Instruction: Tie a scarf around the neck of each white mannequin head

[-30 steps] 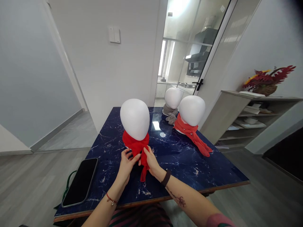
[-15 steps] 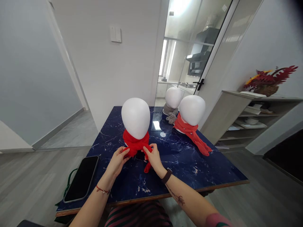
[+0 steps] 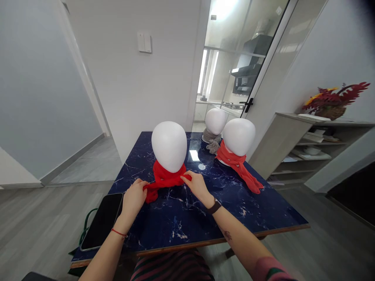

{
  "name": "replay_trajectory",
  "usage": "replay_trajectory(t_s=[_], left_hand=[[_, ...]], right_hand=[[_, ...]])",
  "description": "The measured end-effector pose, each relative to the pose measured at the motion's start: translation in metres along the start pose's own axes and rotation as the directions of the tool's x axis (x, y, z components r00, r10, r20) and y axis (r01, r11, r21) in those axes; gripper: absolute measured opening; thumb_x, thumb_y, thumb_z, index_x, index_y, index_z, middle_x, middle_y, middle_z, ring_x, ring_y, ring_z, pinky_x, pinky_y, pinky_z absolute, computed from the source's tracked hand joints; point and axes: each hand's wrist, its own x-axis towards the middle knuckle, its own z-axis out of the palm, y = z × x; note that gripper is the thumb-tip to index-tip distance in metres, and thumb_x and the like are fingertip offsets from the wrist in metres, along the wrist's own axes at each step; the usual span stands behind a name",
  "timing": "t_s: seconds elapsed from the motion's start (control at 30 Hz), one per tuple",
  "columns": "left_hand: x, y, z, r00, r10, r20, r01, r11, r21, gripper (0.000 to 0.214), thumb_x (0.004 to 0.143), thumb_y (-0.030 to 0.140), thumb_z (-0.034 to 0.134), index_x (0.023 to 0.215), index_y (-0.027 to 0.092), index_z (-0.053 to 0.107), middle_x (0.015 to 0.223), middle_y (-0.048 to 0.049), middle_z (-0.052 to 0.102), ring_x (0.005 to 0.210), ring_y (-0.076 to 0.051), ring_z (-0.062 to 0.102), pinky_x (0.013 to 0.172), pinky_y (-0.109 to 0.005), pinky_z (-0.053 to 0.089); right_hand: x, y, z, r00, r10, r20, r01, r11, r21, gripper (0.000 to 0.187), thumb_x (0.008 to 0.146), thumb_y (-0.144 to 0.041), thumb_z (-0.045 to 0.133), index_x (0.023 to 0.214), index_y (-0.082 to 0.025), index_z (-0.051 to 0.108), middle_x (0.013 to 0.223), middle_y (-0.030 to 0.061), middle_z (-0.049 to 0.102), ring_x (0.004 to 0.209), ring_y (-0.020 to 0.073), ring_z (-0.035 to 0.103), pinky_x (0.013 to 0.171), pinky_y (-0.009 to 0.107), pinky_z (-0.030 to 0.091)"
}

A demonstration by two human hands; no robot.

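A white mannequin head (image 3: 169,145) stands on the dark blue marbled table (image 3: 205,226), with a red scarf (image 3: 168,178) wrapped round its neck. My left hand (image 3: 134,199) is closed on one end of the scarf at the left, where some of the cloth hangs below the fingers. At the right, my right hand (image 3: 199,187) pinches the other end between thumb and fingers. The scarf is drawn out sideways between both hands, crossing in front of the neck.
Two more mannequin heads stand at the back right, one with a coral scarf (image 3: 241,168), one with a grey scarf (image 3: 212,140). A black-screened phone or tablet (image 3: 102,220) lies at the table's left edge. A shelf unit (image 3: 293,144) is beyond, right.
My hands have moved apart, the left one leftward and the right one slightly right and up. The scarf ends are pulled out sideways, and the hanging tail below the middle is gone from there.
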Motion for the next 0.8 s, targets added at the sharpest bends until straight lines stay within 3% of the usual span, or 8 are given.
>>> replay_trajectory(t_s=[0.17,0.27,0.4,0.47,0.53,0.57,0.67,0.8], left_hand=[[-0.004,-0.003,-0.002,0.994,-0.109,-0.002,0.106,0.961,0.254,0.033,0.083,0.012,0.034,0.082,0.017,0.067,0.091,-0.0106,0.060,0.070,-0.022,0.065,0.059,-0.029,0.043],[-0.007,-0.008,-0.003,0.986,-0.165,-0.024,0.166,0.959,0.230,0.030,0.081,0.011,0.036,0.077,0.015,0.066,0.089,-0.0123,0.062,0.071,-0.024,0.066,0.058,-0.029,0.041],[-0.015,0.011,0.004,0.980,-0.029,0.196,0.097,0.933,-0.346,0.017,0.077,0.022,0.052,0.074,0.019,0.068,0.076,-0.0070,0.067,0.069,-0.022,0.063,0.062,-0.028,0.042],[-0.020,0.028,0.012,0.939,0.127,0.319,0.137,0.714,-0.687,0.021,0.077,0.035,0.055,0.076,0.019,0.068,0.069,-0.0047,0.067,0.062,-0.020,0.060,0.060,-0.028,0.043],[-0.024,0.041,0.023,0.899,0.210,0.385,0.234,0.512,-0.826,0.032,0.078,0.045,0.052,0.083,0.017,0.069,0.068,-0.0043,0.066,0.059,-0.019,0.059,0.059,-0.029,0.045],[-0.025,0.043,0.028,0.897,0.209,0.390,0.253,0.481,-0.839,0.035,0.079,0.045,0.050,0.085,0.017,0.069,0.070,-0.0047,0.067,0.063,-0.019,0.060,0.063,-0.031,0.048],[-0.026,0.031,0.039,0.968,0.106,0.228,0.103,0.659,-0.745,0.030,0.078,0.037,0.049,0.090,0.017,0.068,0.094,-0.0101,0.070,0.093,-0.025,0.062,0.090,-0.041,0.045],[-0.014,-0.003,0.040,0.993,0.029,-0.119,-0.075,0.908,-0.411,0.041,0.081,0.032,0.045,0.114,0.011,0.060,0.121,-0.0186,0.059,0.117,-0.031,0.053,0.104,-0.049,0.035]], right_hand=[[0.035,0.016,-0.017,0.991,0.028,-0.127,-0.020,0.998,0.067,0.023,0.084,-0.038,0.053,0.081,-0.018,0.066,0.074,0.0044,0.069,0.066,0.0190,0.061,0.063,0.028,0.041],[0.033,0.018,-0.021,0.965,0.118,-0.233,-0.096,0.990,0.104,0.028,0.084,-0.040,0.051,0.082,-0.017,0.064,0.071,0.0042,0.066,0.064,0.0187,0.059,0.061,0.027,0.040],[-0.012,-0.015,-0.012,0.996,0.018,-0.092,-0.002,0.985,0.172,0.022,0.087,-0.037,0.051,0.083,-0.019,0.063,0.075,0.0026,0.066,0.068,0.0177,0.060,0.065,0.027,0.042],[-0.040,-0.035,-0.004,0.984,-0.160,0.078,0.144,0.973,0.178,0.016,0.090,-0.031,0.050,0.090,-0.021,0.063,0.085,0.0031,0.067,0.076,0.0177,0.061,0.071,0.028,0.043],[-0.065,-0.049,0.003,0.921,-0.318,0.226,0.295,0.947,0.131,0.017,0.090,-0.027,0.051,0.102,-0.022,0.062,0.095,0.0051,0.067,0.085,0.0195,0.061,0.077,0.030,0.044],[-0.075,-0.053,0.005,0.887,-0.370,0.276,0.361,0.929,0.083,0.020,0.089,-0.027,0.053,0.107,-0.022,0.061,0.097,0.0067,0.067,0.088,0.0213,0.061,0.078,0.032,0.043],[-0.090,-0.048,0.001,0.839,-0.443,0.317,0.490,0.868,-0.081,0.040,0.083,-0.035,0.063,0.120,-0.020,0.057,0.092,0.0106,0.068,0.085,0.0263,0.060,0.079,0.039,0.041],[-0.072,-0.022,-0.023,0.926,-0.371,0.063,0.377,0.912,-0.164,0.028,0.089,-0.037,0.054,0.111,-0.020,0.062,0.075,0.0075,0.067,0.068,0.0202,0.059,0.075,0.035,0.040]])
